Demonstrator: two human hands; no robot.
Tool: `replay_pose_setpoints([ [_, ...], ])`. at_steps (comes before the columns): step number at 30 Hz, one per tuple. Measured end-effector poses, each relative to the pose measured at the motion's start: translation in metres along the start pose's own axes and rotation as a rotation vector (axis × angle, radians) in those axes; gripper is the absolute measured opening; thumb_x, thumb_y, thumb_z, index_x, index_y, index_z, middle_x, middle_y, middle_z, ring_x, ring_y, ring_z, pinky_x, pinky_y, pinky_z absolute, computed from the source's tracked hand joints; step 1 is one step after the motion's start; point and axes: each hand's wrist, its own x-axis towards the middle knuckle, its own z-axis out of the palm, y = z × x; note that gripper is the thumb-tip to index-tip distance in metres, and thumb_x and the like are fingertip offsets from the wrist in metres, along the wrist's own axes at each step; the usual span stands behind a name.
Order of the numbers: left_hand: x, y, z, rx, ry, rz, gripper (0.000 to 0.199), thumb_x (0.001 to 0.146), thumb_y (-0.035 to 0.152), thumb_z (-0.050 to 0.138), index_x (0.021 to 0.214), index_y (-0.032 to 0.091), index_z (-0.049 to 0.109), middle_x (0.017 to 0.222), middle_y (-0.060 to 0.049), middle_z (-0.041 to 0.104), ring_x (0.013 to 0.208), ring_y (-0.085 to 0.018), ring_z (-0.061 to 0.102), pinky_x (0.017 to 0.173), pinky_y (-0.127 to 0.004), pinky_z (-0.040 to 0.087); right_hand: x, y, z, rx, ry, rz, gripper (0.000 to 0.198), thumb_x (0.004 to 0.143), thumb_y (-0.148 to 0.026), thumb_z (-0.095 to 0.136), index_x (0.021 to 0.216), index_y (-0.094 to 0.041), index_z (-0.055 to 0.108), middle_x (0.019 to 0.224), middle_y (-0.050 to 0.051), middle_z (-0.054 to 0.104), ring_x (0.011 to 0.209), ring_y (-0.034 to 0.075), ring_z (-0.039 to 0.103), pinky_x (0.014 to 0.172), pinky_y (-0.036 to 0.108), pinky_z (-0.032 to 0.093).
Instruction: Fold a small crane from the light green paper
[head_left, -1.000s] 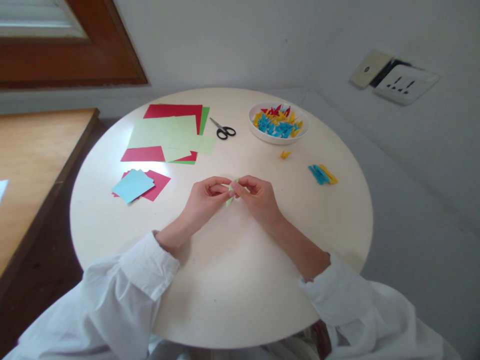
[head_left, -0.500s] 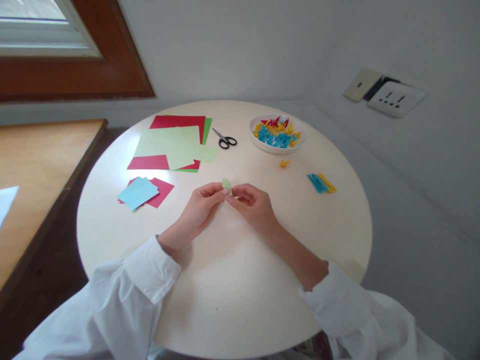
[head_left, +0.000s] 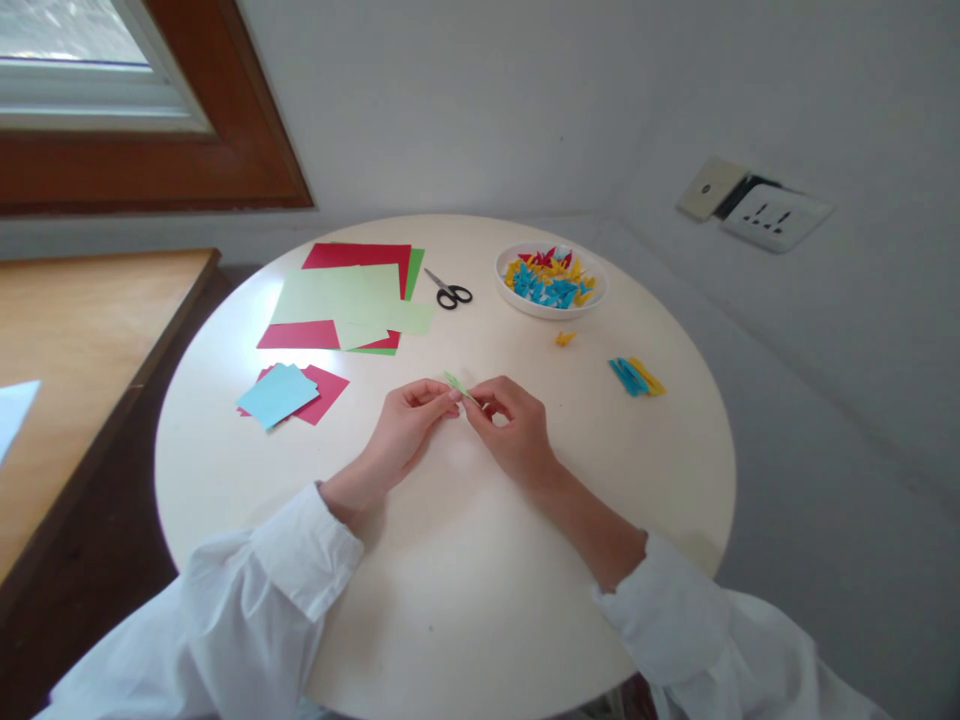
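Pinched between both hands over the middle of the round table is a small piece of folded light-green paper (head_left: 457, 384). My left hand (head_left: 412, 422) grips it from the left with thumb and fingers. From the other side, my right hand (head_left: 513, 425) holds its right end between thumb and forefinger. The folded paper appears narrow, seen nearly edge-on, and fingertips hide part of it. Beyond the hands, a single yellow folded paper piece (head_left: 565, 339) lies on the table.
A white dish (head_left: 553, 312) at the back right holds several folded paper pieces. Scissors (head_left: 448, 291) lie beside large coloured sheets (head_left: 330, 290). Blue and pink paper squares (head_left: 279, 396) are at left, folded blue and yellow strips (head_left: 635, 377) at right. Walls border the round white table (head_left: 465, 600).
The folded green paper has turned from showing its broader face to nearly edge-on, and its tip leans left. Both hands keep hold of it. The whole view has shifted slightly.
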Motion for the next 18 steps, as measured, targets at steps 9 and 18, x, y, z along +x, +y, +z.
replay_pose_setpoints([
  [9,0.000,-0.002,-0.001,-0.003,-0.057,-0.005,0.020,0.070,0.030,0.071,0.063,0.012,0.065,0.065,-0.002,0.061,0.066,-0.010,0.057,0.070,-0.024,0.047,-0.001,0.009,-0.001,-0.244,-0.035,-0.316,0.016,0.081,-0.010,0.049,0.072,-0.021,0.054,0.071,0.002,0.055,0.068,0.014,0.054,0.061,0.025,0.046],
  [18,0.003,0.002,-0.004,0.071,0.027,0.017,0.015,0.066,0.024,0.069,0.061,0.012,0.061,0.059,0.002,0.055,0.061,-0.008,0.053,0.060,-0.019,0.041,0.000,0.011,-0.004,-0.189,-0.133,-0.360,0.036,0.074,0.001,0.045,0.098,-0.022,0.061,0.090,0.006,0.059,0.087,0.018,0.056,0.076,0.032,0.051],
])
